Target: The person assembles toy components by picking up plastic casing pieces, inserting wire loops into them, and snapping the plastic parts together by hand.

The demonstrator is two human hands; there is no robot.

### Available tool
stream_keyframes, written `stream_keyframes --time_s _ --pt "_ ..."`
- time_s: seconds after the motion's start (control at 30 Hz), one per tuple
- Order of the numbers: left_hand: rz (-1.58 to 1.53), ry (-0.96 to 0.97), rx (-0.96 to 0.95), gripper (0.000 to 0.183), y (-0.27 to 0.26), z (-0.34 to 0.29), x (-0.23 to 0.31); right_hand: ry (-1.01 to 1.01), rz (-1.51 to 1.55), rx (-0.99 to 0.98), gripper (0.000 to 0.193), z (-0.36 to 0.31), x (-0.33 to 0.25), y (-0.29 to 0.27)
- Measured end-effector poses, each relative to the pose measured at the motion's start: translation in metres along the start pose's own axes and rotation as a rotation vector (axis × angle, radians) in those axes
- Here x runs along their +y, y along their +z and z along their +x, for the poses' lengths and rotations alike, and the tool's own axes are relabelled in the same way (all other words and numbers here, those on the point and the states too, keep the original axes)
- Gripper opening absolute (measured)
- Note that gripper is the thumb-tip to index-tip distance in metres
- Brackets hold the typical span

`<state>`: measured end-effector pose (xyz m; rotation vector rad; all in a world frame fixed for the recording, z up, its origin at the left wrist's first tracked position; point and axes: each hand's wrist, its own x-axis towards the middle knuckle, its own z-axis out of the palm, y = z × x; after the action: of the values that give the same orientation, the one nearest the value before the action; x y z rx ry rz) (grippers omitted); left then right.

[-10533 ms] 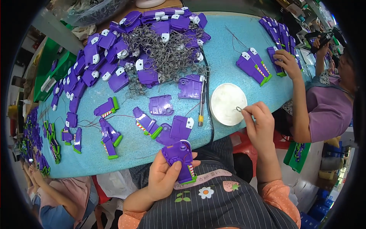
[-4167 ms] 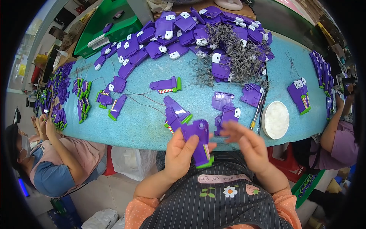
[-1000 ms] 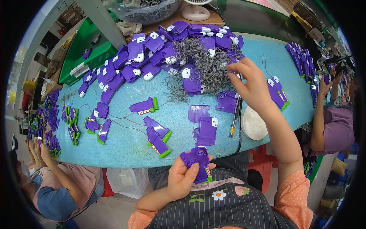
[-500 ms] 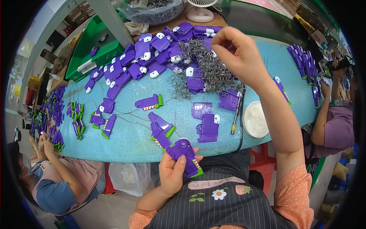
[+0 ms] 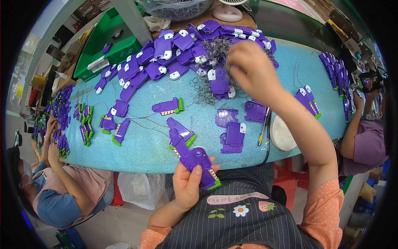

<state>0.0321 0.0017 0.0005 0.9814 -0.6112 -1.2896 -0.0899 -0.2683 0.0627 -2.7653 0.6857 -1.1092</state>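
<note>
My left hand (image 5: 187, 184) grips a purple plastic shell (image 5: 195, 159) with a green edge and a red-and-white striped strip, near the table's front edge. Thumb on top, the fingers close around it from below. Against its far end lies another purple shell with green trim (image 5: 180, 132). Over a heap of small curled grey wires (image 5: 217, 50) hovers my right hand (image 5: 252, 68), its fingers bent together and slightly blurred. What they may hold is hidden. Just beside those fingers lies a purple shell with a white corner (image 5: 219, 83).
Purple shells (image 5: 166, 50) are piled along the far side. Near my right forearm are a round white disc (image 5: 283, 133) and a pen-like tool (image 5: 264, 128). A green crate (image 5: 112, 45) stands far left. People (image 5: 70, 186) sit at both sides.
My right hand has come down and slightly nearer to me, its fingers lower over the wires. My left hand keeps its hold on the shell. The whole view has shifted slightly.
</note>
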Motion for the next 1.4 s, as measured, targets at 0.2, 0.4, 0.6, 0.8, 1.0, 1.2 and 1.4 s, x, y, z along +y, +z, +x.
stream_keyframes --time_s 0.2,0.4,0.6,0.8,1.0,1.2,1.4 --pt "-0.009 0.026 0.048 0.03 -0.004 0.004 0.004 0.25 0.311 0.362 0.013 0.036 -0.003 -0.015" --pt "-0.01 0.11 0.179 0.03 -0.016 0.003 0.007 0.094 -0.075 0.097 0.029 -0.013 -0.04 -0.009" --pt "0.056 0.292 0.254 0.032 -0.006 -0.008 0.024 -0.278 -0.086 -0.429 0.024 -0.041 -0.089 0.036" --pt "0.169 0.252 0.062 0.033 0.003 -0.03 0.026 -0.353 -0.158 -0.499 0.012 -0.043 -0.066 0.054" --pt "0.096 0.124 -0.082 0.029 -0.003 -0.027 0.012 0.33 0.448 -0.46 0.008 -0.062 -0.067 -0.083" --pt "0.026 -0.022 -0.287 0.03 0.008 -0.009 0.002 0.986 0.468 -0.067 0.008 -0.151 -0.043 -0.145" --pt "-0.066 -0.326 -0.282 0.031 0.024 0.003 0.001 0.711 -0.063 0.035 0.006 -0.176 -0.03 -0.109"
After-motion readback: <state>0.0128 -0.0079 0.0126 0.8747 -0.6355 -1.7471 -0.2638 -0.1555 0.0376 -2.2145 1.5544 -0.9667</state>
